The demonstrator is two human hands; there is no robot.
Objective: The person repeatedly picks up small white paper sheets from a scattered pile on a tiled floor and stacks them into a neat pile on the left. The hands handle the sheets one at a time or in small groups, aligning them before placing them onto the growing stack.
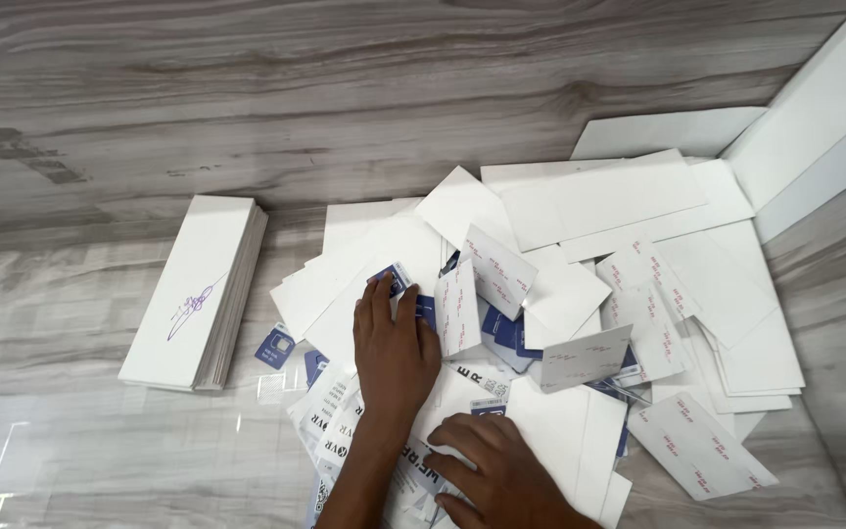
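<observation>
white paper covers most of what is seen from the head view: a loose heap of envelopes (580, 313) and folded slips is spread over a grey wood-grain table (247, 88), with small blue cards (503, 331) showing through the gaps.

the left hand (396, 345) is laid palm down on the near left part of the heap, its fingers (380, 299) stretched nearly straight and pointing away from the body. a small blue-and-white card (396, 278) is touched by the fingertips; it lies just beyond them, at the far end of the hand's own line, so the left hand is plainly the nearer one to it. whether the card is pinched or only pressed flat cannot be told, since the thumb's contact is hidden. the card's long axis seems to run slantwise, up toward the right.

the right hand (496, 480) is set lower in the frame, close to the body, with its fingers curled loosely over printed white packets (345, 431); nothing is clearly gripped by it.

a neat stack of long white envelopes (193, 292) is placed well apart to the left, its long axis running away from the body with a slight tilt, a purple scribble marked on the top sheet. one lone blue card (275, 346) is seen between that stack and the heap.
</observation>
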